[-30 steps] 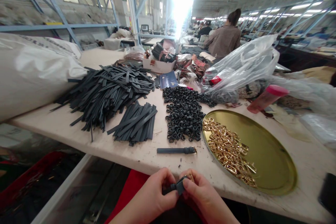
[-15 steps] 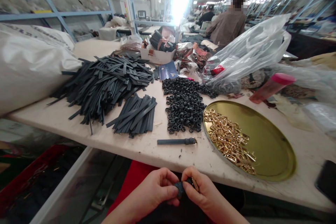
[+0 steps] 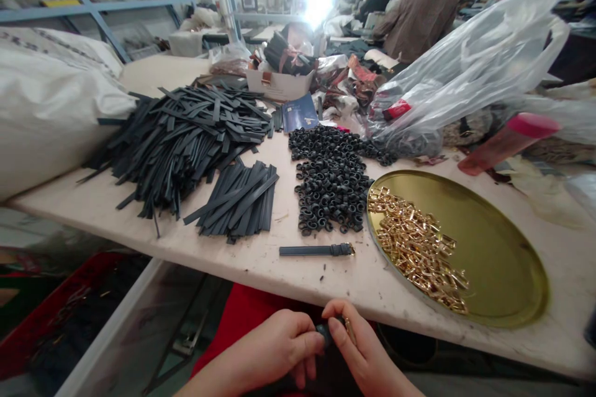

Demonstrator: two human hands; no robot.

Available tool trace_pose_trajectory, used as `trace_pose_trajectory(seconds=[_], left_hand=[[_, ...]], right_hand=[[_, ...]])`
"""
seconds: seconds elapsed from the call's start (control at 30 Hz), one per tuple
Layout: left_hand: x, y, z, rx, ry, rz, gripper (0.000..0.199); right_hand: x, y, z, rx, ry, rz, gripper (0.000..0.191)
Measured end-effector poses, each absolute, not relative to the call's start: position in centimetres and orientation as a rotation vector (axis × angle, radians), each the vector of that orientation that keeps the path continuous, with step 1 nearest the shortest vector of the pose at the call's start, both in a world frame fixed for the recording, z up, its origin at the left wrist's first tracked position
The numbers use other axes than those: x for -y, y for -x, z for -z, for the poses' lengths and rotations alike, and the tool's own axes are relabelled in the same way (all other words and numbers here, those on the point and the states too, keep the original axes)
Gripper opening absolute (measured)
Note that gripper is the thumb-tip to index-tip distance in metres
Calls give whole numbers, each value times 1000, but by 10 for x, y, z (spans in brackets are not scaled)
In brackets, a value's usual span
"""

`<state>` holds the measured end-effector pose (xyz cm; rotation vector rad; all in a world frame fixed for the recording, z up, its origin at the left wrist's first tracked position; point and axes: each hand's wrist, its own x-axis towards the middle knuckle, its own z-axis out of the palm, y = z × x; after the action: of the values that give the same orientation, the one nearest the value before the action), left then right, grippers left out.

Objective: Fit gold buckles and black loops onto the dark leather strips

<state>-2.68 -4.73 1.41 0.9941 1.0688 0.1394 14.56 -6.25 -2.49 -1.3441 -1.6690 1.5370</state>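
Observation:
Below the table's front edge, my left hand (image 3: 293,341) and my right hand (image 3: 356,344) are close together, both closed. Pinched between them is a dark strap (image 3: 325,334), mostly hidden by the fingers. A gold buckle (image 3: 349,329) shows among my right fingers, beside the strap's end. On the table just beyond lies one dark strap with a gold buckle (image 3: 307,250), apart from the rest. Behind it is a pile of small dark loops (image 3: 330,183). To the right, a round gold tray (image 3: 503,260) bears many gold buckles (image 3: 419,242).
At left, loose dark strips form a small pile (image 3: 242,198) and a large heap (image 3: 181,130) beside a white sack (image 3: 56,118). A blue booklet (image 3: 300,113), a white box (image 3: 279,84), a clear plastic bag (image 3: 470,74) and a pink-capped bottle (image 3: 507,142) stand farther back. A person (image 3: 419,15) is beyond.
My view has shifted slightly, so the tray and bottle sit farther right. My left fingers have shifted a little on the strap, and both hands remain together around it.

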Motion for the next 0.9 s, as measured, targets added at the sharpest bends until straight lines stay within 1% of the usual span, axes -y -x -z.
trace_pose_trajectory(seconds=[0.17, 0.33, 0.4, 0.53, 0.67, 0.73, 0.83, 0.9], left_hand=[[45, 21, -16, -1101, -1098, -117, 17], [39, 16, -22, -1090, -1168, -47, 21], [35, 18, -27, -1111, -1240, -14, 22], [25, 16, -32, -1125, -1500, -56, 27], [9, 1, -24, -1136, -1760, -104, 32], [-1, -5, -19, -1247, -1927, -136, 30], [-15, 1, -15, -1480, -2114, -240, 20], [-25, 21, -18, -1590, -2180, -333, 22]], right_hand=[[62, -144, 23, 1728, 1251, -1584, 22], [63, -146, 23, 1508, 1225, -1683, 29], [62, -148, 25, 1486, 1247, -1647, 30], [56, -148, 24, 1564, 1305, -1454, 32], [37, -147, 21, 1596, 1370, -1284, 35], [22, -152, 19, 1672, 1519, -1070, 37], [0, -169, 21, 1823, 1846, -659, 43], [-7, -181, 25, 1901, 1982, -452, 47]])
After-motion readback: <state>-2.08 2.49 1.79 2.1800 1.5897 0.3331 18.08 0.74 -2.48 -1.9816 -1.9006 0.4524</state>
